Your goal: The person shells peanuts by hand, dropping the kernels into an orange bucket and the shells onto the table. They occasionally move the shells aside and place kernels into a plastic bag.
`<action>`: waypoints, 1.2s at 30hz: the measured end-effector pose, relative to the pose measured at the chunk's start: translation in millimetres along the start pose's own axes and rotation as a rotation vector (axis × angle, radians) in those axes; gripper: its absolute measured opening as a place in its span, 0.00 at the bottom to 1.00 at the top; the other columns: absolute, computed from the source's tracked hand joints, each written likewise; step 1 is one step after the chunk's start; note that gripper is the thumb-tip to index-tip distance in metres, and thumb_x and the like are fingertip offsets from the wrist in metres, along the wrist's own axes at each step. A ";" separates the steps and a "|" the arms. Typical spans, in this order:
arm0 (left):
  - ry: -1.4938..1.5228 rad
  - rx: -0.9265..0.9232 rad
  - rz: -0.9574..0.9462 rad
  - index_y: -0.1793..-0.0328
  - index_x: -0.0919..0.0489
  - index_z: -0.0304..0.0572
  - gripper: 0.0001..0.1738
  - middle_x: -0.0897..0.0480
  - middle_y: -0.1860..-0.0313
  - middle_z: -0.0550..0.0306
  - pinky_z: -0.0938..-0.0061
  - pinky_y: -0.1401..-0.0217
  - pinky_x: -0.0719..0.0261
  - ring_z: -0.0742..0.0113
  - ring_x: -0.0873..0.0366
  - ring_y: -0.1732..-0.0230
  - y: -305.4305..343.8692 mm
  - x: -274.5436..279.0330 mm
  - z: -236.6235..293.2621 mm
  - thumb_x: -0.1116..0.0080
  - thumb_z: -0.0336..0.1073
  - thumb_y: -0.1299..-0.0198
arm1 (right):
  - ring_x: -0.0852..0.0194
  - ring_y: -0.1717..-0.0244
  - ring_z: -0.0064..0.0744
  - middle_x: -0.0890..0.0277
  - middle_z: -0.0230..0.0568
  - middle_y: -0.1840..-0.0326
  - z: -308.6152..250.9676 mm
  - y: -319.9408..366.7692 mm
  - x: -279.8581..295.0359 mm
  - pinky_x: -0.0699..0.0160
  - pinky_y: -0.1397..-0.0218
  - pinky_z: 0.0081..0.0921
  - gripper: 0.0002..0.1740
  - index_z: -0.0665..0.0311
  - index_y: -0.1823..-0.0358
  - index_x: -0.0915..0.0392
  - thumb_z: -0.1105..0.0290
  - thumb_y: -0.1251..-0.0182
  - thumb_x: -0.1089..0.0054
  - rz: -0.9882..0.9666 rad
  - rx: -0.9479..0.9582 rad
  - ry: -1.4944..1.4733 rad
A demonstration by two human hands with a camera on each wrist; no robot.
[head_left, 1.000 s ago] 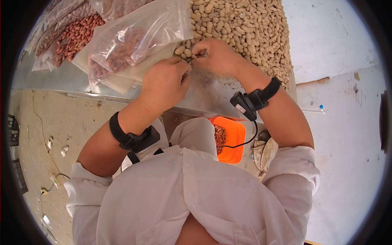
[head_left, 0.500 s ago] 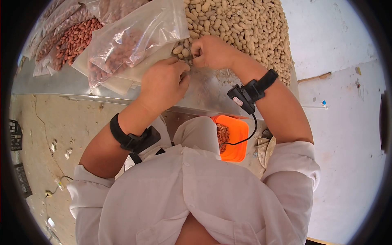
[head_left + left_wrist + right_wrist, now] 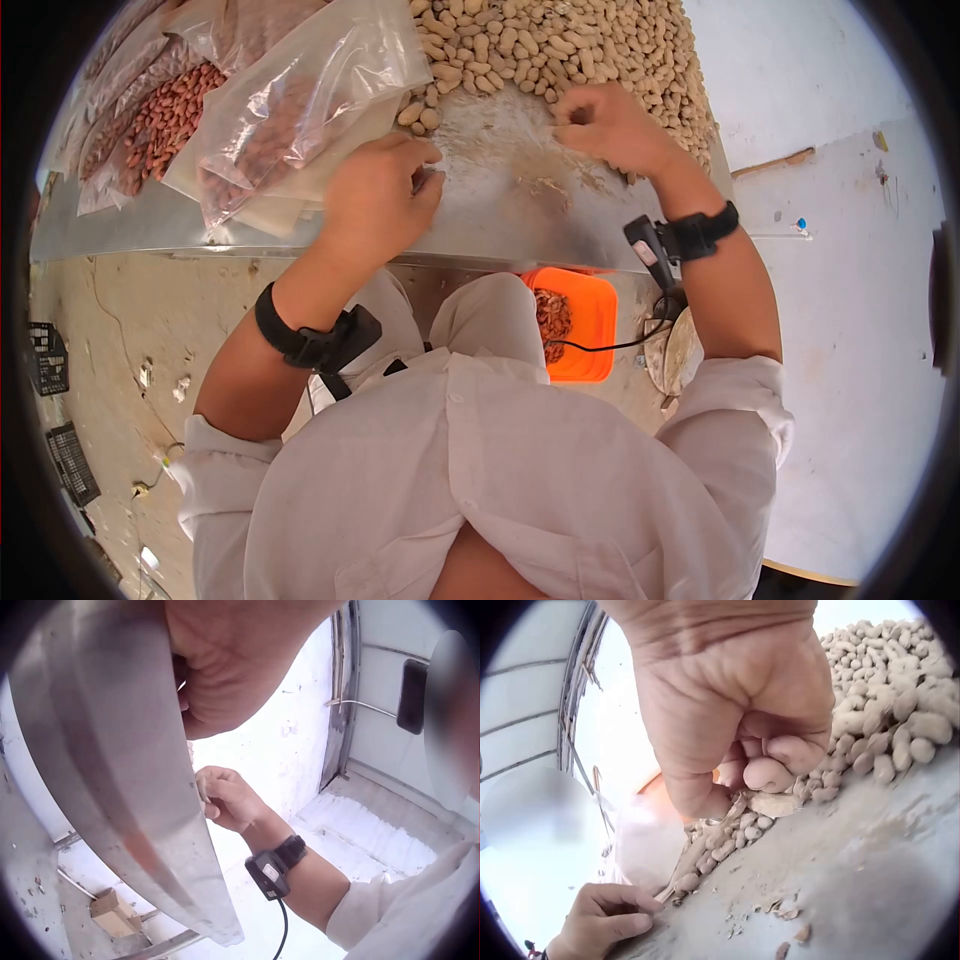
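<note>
A second ago both hands were bunched together at the near edge of the pile of unshelled peanuts (image 3: 540, 40), working on the same spot. Now they've split. The right hand (image 3: 615, 125) has slid off toward the upper right of the head view, while the left hand (image 3: 375, 200) has dropped back toward the middle-left, close to the clear bags of red kernels (image 3: 290, 110).

My read is that the shared bit of work is over and the right hand has gone for a new one. The right wrist view shows its fingers curled tight, with a peanut pod (image 3: 776, 804) pinched under the fingertips just above the worktop (image 3: 500, 210). That puts the pod right at the foot of the pile, inside the right hand and well apart from the left.

The left hand is curled in on itself too. Whether anything is tucked inside it can't be told (the left wrist view is mostly palm and metal edge).

Bits of husk lie on the bare steel between the two hands. An orange tub (image 3: 590, 320) with some kernels in it sits below the worktop's edge, by the person's knee.
</note>
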State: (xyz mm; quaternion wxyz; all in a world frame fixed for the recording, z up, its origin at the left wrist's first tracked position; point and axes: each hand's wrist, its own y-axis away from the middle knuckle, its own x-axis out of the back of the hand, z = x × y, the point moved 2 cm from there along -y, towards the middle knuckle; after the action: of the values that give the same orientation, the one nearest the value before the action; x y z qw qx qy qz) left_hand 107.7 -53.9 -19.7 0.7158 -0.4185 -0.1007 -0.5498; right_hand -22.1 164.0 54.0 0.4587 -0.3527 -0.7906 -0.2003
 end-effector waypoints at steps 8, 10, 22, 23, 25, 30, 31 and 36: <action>0.002 0.020 -0.030 0.61 0.19 0.38 0.11 0.22 0.72 0.54 0.74 0.71 0.28 0.63 0.24 0.73 -0.3 -0.1 4.2 0.39 0.30 0.52 | 0.41 0.78 0.14 0.34 0.26 0.80 38.5 153.0 40.9 0.42 0.77 0.16 0.08 0.65 0.77 0.31 0.76 0.48 0.40 0.092 -0.223 -0.330; -0.002 0.017 -0.042 0.61 0.19 0.38 0.11 0.22 0.72 0.54 0.75 0.71 0.28 0.65 0.25 0.74 -1.0 -0.7 5.2 0.39 0.30 0.52 | 0.41 0.79 0.13 0.35 0.25 0.81 57.1 205.4 34.7 0.42 0.77 0.15 0.07 0.66 0.76 0.30 0.76 0.47 0.39 0.099 -0.457 -0.394; -0.033 -0.045 -0.029 0.61 0.19 0.36 0.10 0.24 0.74 0.53 0.73 0.74 0.29 0.62 0.26 0.76 -0.8 -3.6 13.4 0.39 0.30 0.51 | 0.21 0.74 0.31 0.20 0.48 0.69 289.5 372.8 -163.5 0.24 0.71 0.28 0.10 0.70 0.67 0.20 0.74 0.53 0.35 0.095 -0.966 0.024; -0.044 -0.044 -0.031 0.61 0.20 0.36 0.10 0.24 0.74 0.53 0.73 0.74 0.30 0.62 0.26 0.77 -1.0 -3.3 14.2 0.39 0.29 0.51 | 0.20 0.73 0.34 0.20 0.49 0.68 315.8 384.0 -182.2 0.22 0.69 0.30 0.11 0.70 0.65 0.20 0.74 0.53 0.36 0.130 -0.940 0.068; -0.049 -0.055 -0.022 0.60 0.20 0.37 0.11 0.24 0.73 0.54 0.74 0.74 0.30 0.64 0.27 0.77 -1.1 -3.3 14.7 0.40 0.29 0.51 | 0.20 0.66 0.40 0.20 0.49 0.64 314.9 379.2 -187.9 0.22 0.61 0.34 0.15 0.67 0.59 0.20 0.75 0.52 0.37 0.126 -0.939 0.125; -0.036 -0.049 -0.044 0.58 0.20 0.38 0.12 0.22 0.69 0.55 0.77 0.75 0.32 0.69 0.30 0.79 -2.1 -2.5 18.3 0.40 0.27 0.50 | 0.21 0.59 0.49 0.20 0.51 0.62 313.5 377.9 -190.0 0.23 0.53 0.38 0.13 0.63 0.62 0.18 0.73 0.52 0.39 0.068 -1.071 0.150; -0.034 -0.072 -0.054 0.57 0.20 0.38 0.12 0.22 0.68 0.55 0.78 0.75 0.32 0.70 0.30 0.78 -3.1 -2.5 19.8 0.41 0.26 0.50 | 0.20 0.61 0.49 0.20 0.52 0.63 299.4 372.6 -179.0 0.22 0.55 0.37 0.12 0.63 0.64 0.18 0.71 0.53 0.39 0.061 -1.113 0.148; 0.080 -0.271 -0.048 0.56 0.20 0.39 0.13 0.22 0.65 0.56 0.80 0.73 0.31 0.71 0.29 0.75 -13.9 -3.7 41.8 0.43 0.24 0.50 | 0.21 0.65 0.47 0.20 0.50 0.70 292.1 392.3 -134.9 0.24 0.60 0.35 0.07 0.66 0.71 0.19 0.73 0.50 0.44 0.299 -0.842 0.321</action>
State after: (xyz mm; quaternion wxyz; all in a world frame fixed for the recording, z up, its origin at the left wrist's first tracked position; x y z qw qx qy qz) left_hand 107.4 -22.2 11.2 0.6429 -0.4864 -0.0068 -0.5917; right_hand 142.7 563.9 -211.3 0.4162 -0.5824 -0.5003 -0.4871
